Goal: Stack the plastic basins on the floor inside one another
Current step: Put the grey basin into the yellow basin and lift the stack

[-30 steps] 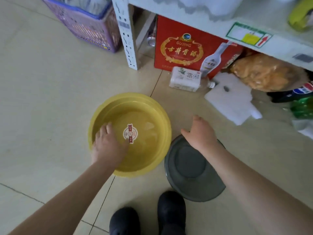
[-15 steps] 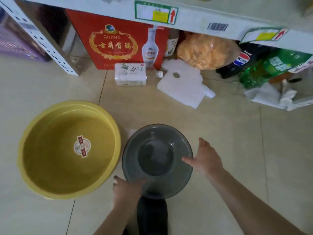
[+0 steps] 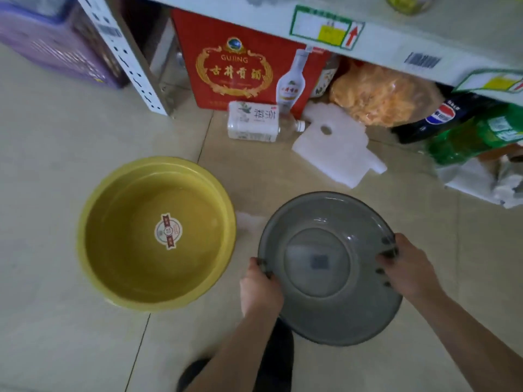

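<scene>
1. Low and right of centre, the translucent grey basin (image 3: 329,267) is round and smoky, with a flat circular base showing a small dark patch.
2. The left hand (image 3: 260,288) clamps its left rim; the right hand (image 3: 407,268) clamps the right rim, fingers (image 3: 386,254) showing through the plastic. Both forearms come up from the lower edge, above a dark shoe (image 3: 195,372).
3. Left of centre, just beside it yet apart, the yellow basin (image 3: 157,233) sits on the tiled floor (image 3: 51,165), a round sticker (image 3: 168,231) at its bottom.
4. Farther up lie a plastic bottle (image 3: 254,121) and white foam piece (image 3: 336,148), then a red carton (image 3: 240,66) under the shelf (image 3: 382,32); a purple basket (image 3: 56,43) is upper left.
</scene>
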`<state>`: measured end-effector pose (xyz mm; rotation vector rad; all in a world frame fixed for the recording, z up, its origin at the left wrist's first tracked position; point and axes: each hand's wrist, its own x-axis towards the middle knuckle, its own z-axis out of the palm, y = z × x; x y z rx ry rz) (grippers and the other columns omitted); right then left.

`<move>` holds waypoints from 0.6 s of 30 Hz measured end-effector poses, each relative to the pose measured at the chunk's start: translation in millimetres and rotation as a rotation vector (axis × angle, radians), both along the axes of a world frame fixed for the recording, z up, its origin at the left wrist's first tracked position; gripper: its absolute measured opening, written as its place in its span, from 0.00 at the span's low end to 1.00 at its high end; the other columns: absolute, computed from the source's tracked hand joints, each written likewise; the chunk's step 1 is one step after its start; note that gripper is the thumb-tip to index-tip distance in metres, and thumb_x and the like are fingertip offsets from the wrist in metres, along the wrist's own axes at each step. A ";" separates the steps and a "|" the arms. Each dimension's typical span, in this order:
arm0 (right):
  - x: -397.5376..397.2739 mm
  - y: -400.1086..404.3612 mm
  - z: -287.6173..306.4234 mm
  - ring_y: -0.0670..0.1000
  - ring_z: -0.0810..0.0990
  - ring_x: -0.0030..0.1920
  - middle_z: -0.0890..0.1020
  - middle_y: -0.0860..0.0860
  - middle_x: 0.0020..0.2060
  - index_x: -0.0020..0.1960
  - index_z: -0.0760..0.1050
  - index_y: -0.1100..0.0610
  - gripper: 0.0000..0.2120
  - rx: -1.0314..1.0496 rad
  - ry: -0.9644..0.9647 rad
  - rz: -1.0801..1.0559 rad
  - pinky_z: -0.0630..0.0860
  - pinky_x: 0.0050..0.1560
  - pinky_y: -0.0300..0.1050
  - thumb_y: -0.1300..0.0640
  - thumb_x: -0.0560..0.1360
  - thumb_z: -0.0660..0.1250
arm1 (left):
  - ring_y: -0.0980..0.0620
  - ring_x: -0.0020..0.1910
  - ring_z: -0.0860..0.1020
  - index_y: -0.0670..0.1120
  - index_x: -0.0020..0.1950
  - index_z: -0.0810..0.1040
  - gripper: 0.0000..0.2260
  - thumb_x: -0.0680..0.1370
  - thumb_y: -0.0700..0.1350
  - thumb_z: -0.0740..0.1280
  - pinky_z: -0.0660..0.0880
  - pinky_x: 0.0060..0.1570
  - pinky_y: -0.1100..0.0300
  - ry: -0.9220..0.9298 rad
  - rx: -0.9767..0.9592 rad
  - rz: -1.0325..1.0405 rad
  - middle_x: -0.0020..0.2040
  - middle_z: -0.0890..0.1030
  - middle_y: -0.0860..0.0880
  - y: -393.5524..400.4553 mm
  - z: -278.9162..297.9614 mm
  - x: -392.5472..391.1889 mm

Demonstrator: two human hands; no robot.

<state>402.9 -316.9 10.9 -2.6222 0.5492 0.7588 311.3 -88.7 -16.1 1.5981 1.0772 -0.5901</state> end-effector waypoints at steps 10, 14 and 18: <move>30.0 200.6 135.4 0.64 0.80 0.50 0.81 0.64 0.50 0.56 0.72 0.64 0.10 0.121 -0.027 0.289 0.71 0.41 0.49 0.60 0.78 0.61 | 0.38 0.55 0.78 0.47 0.73 0.59 0.22 0.78 0.38 0.57 0.73 0.49 0.52 -0.102 0.309 0.185 0.59 0.79 0.40 172.1 154.2 -1.9; 9.7 285.9 96.7 0.64 0.78 0.56 0.79 0.66 0.56 0.60 0.71 0.68 0.13 0.121 0.013 0.292 0.72 0.46 0.48 0.64 0.78 0.59 | 0.38 0.62 0.75 0.48 0.77 0.51 0.30 0.78 0.35 0.56 0.71 0.58 0.48 -0.022 0.358 0.264 0.68 0.73 0.40 231.9 127.8 -31.6; -2.2 318.3 38.7 0.65 0.76 0.59 0.77 0.66 0.58 0.61 0.69 0.69 0.14 0.048 -0.035 0.326 0.73 0.56 0.53 0.66 0.76 0.60 | 0.39 0.66 0.72 0.50 0.78 0.48 0.32 0.77 0.35 0.57 0.70 0.60 0.50 -0.025 0.352 0.312 0.74 0.66 0.44 251.4 62.2 -47.2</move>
